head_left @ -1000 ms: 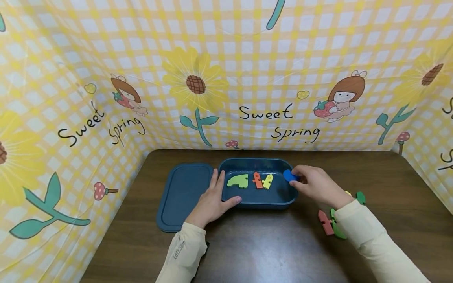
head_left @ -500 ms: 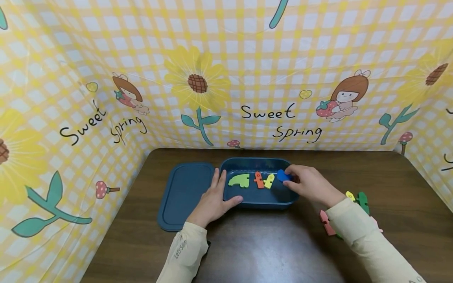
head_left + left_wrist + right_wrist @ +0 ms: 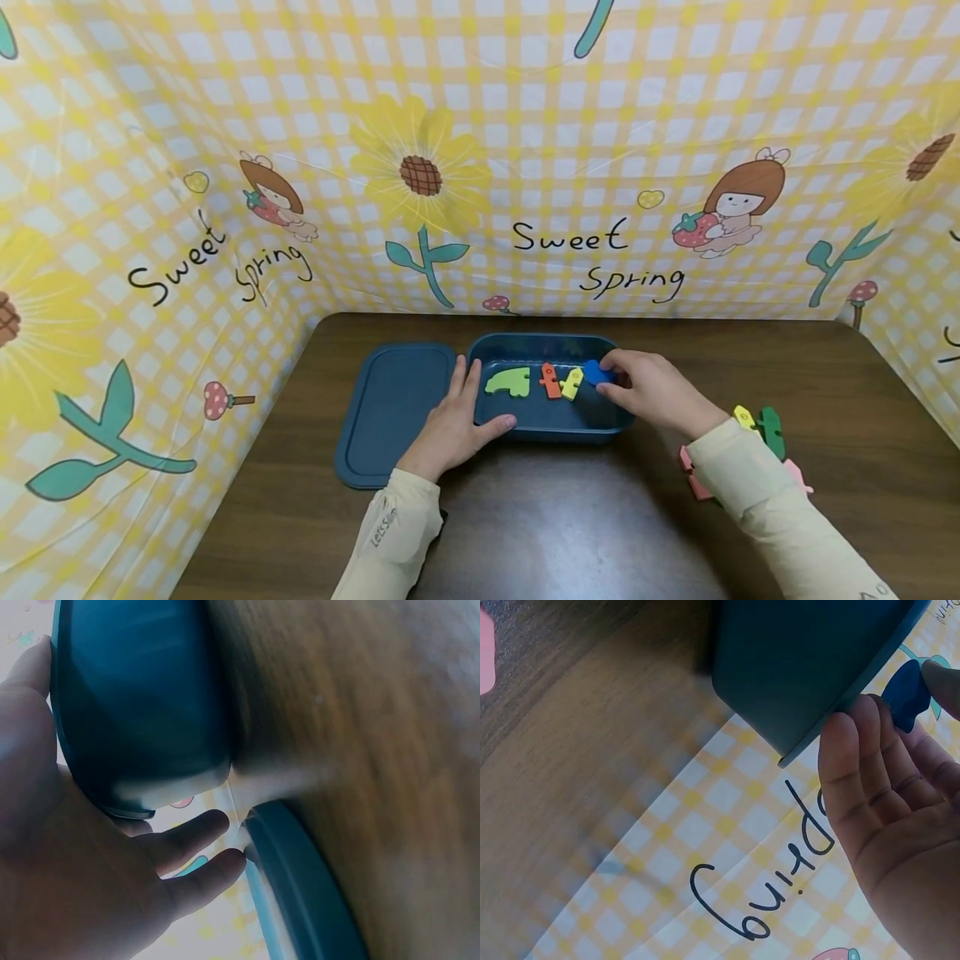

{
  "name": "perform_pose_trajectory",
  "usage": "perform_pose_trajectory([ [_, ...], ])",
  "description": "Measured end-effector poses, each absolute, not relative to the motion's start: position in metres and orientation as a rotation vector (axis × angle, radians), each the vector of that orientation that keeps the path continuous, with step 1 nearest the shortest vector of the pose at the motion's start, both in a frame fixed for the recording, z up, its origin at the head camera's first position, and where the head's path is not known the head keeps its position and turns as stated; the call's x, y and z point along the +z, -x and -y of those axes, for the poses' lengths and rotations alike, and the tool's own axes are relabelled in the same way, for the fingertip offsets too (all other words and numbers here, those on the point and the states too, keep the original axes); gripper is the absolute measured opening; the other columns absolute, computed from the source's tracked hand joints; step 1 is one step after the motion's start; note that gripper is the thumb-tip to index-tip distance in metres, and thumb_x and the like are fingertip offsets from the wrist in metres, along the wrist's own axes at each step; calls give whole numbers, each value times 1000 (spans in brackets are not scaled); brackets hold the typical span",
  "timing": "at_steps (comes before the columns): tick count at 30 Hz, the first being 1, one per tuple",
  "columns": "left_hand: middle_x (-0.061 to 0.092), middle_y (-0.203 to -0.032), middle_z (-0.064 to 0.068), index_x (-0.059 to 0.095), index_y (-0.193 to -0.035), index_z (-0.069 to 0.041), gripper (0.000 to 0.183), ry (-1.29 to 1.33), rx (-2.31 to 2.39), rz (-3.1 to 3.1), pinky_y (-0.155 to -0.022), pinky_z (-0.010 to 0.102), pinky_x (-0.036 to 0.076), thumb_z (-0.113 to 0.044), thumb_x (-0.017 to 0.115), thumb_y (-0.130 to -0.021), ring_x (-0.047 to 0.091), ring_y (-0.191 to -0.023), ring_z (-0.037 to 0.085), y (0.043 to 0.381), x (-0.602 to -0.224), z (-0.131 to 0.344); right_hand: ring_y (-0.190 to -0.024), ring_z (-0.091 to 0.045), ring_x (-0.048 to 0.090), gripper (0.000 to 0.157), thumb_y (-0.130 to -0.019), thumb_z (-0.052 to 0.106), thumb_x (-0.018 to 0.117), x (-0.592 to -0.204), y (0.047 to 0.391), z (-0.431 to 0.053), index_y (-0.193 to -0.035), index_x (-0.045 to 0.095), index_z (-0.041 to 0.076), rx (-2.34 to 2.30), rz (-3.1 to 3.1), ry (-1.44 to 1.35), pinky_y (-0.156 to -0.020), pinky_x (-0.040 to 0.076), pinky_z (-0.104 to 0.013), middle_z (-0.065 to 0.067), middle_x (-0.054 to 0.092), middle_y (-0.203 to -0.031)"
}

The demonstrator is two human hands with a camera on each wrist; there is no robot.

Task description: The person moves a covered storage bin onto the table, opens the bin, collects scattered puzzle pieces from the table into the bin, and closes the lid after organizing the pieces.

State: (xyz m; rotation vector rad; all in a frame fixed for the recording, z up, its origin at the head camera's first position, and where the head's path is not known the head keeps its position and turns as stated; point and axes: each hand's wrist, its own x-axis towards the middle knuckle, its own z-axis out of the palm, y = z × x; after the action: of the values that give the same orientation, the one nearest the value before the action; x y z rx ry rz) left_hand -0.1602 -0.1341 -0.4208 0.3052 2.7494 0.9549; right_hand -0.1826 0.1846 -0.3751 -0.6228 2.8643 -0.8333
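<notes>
My right hand [image 3: 660,392] pinches a small blue puzzle piece [image 3: 595,372] between thumb and fingers, over the right part of a dark blue rectangular box [image 3: 555,435]. In the right wrist view the blue piece [image 3: 907,694] shows between thumb and fingertips, close by the box rim. My left hand [image 3: 446,429] is spread at the box's left front corner, its straight fingers along the left side and its thumb at the front rim. Inside lie a light green piece [image 3: 510,382], an orange piece [image 3: 551,382] and a yellow piece [image 3: 572,383].
A dark blue lid [image 3: 393,417] lies flat left of the box. On the wooden table [image 3: 540,525], partly hidden by my right sleeve, are more pieces: a yellow one [image 3: 744,417], a dark green one [image 3: 771,432] and pink ones [image 3: 797,475]. A checked cloth [image 3: 555,167] hangs behind.
My right hand has moved left with the blue piece, from the box's right rim to beside the yellow piece. The left hand keeps its place at the box corner.
</notes>
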Motion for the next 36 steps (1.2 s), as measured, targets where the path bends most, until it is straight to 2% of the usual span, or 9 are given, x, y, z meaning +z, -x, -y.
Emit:
perform_pose_trajectory([
  [9, -12, -168, 0, 5, -165, -22, 104, -305, 953, -2749, -108, 69, 27, -66, 63, -90, 28, -143, 49, 160, -422, 134, -85, -21, 59, 33, -96, 24, 73, -376, 184, -183, -121, 66, 2, -812, -2875, 622, -74, 55, -40, -6, 67, -101],
  [16, -11, -169, 1, 5, -165, -22, 104, -305, 949, -2750, -108, 69, 27, -66, 63, -91, 30, -143, 49, 160, -422, 134, -86, -22, 58, 31, -95, 24, 75, -380, 184, -181, -117, 68, 3, -757, -2937, 643, -77, 54, -43, -6, 66, -102],
  [25, -13, -168, 0, 5, -165, -23, 104, -301, 948, -2745, -108, 67, 28, -66, 63, -90, 29, -143, 49, 160, -422, 135, -96, -29, 58, 33, -94, 27, 76, -383, 184, -179, -117, 69, 3, -704, -2986, 611, -89, 52, -53, -11, 61, -112],
  [36, -12, -169, 1, 5, -165, -22, 105, -315, 960, -2745, -107, 68, 29, -68, 62, -90, 31, -142, 50, 161, -423, 136, -110, -34, 53, 31, -94, 23, 76, -385, 185, -178, -114, 70, 1, -700, -2990, 606, -95, 49, -55, -18, 55, -126],
])
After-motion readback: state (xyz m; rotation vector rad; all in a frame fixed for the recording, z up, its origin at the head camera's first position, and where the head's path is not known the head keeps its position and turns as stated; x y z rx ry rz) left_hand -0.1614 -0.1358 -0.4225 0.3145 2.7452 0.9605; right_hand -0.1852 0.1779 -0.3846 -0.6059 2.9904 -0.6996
